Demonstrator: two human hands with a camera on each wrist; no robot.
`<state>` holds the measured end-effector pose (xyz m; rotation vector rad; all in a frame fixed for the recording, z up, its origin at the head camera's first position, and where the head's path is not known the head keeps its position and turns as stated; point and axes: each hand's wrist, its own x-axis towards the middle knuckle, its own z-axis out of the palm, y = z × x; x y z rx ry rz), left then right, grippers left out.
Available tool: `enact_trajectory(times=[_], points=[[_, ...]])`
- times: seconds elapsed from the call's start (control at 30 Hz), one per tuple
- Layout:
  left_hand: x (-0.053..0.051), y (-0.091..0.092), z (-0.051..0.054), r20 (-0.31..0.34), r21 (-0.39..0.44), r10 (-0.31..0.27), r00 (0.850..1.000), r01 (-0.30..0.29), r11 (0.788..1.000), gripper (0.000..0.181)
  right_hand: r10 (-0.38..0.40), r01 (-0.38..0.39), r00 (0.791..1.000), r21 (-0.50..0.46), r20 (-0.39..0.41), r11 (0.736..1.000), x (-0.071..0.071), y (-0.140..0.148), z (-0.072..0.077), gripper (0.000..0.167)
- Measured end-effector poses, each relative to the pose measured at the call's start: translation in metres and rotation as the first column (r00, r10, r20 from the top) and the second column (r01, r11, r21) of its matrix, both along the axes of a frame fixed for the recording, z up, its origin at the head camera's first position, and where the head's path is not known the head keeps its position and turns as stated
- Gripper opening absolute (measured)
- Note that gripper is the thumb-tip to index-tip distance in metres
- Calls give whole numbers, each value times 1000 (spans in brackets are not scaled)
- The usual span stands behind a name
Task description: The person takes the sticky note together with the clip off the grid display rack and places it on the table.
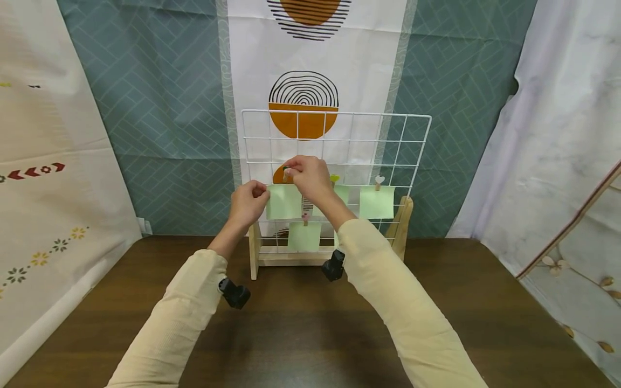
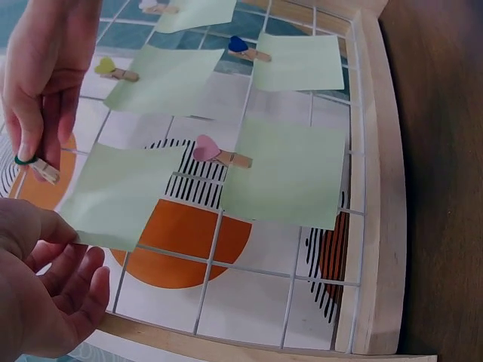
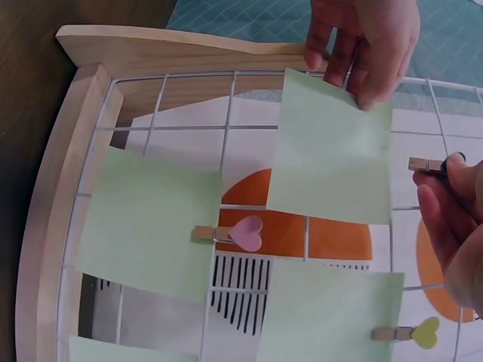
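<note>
My left hand (image 1: 247, 203) pinches the side edge of a pale green paper note (image 1: 284, 203) against a white wire grid (image 2: 204, 298). Just above that note's top edge, my right hand (image 1: 312, 175) holds a small wooden clothespin (image 3: 426, 164) between thumb and fingers. The clothespin has a dark green top, mostly covered by the fingertips, and is apart from the paper. Lower on the grid, another note (image 2: 290, 173) hangs from a clothespin with a pink heart (image 2: 205, 148).
More green notes hang by clothespins with a yellow-green heart (image 2: 104, 65), a blue heart (image 2: 238, 44) and a white heart (image 1: 379, 179). The grid stands in a wooden base (image 1: 291, 260) on a dark brown table (image 1: 286, 334). Patterned cloths (image 1: 160, 97) hang behind.
</note>
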<state>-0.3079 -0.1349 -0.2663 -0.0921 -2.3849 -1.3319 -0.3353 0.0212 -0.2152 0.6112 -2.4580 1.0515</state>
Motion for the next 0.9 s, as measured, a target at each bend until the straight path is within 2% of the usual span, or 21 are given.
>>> enact_trajectory(times=[0.23,0.4,0.63,0.77,0.9], points=[[2,-2,-2,33,38,-23,999,22,999,21,86,-83,996,-138,20,987,6,9,-3,18],[6,-4,-2,36,38,-20,999,19,999,20,116,-111,993,-175,17,978,8,19,-5,20],[16,-15,-9,23,57,-48,999,47,997,18,122,-111,990,-148,65,983,15,38,-12,25],[24,-22,-17,30,97,-95,995,92,991,13,115,-104,989,-120,89,987,18,52,-25,28],[34,-29,-28,82,110,-137,987,128,986,13,90,-81,990,-81,113,993,20,68,-41,27]])
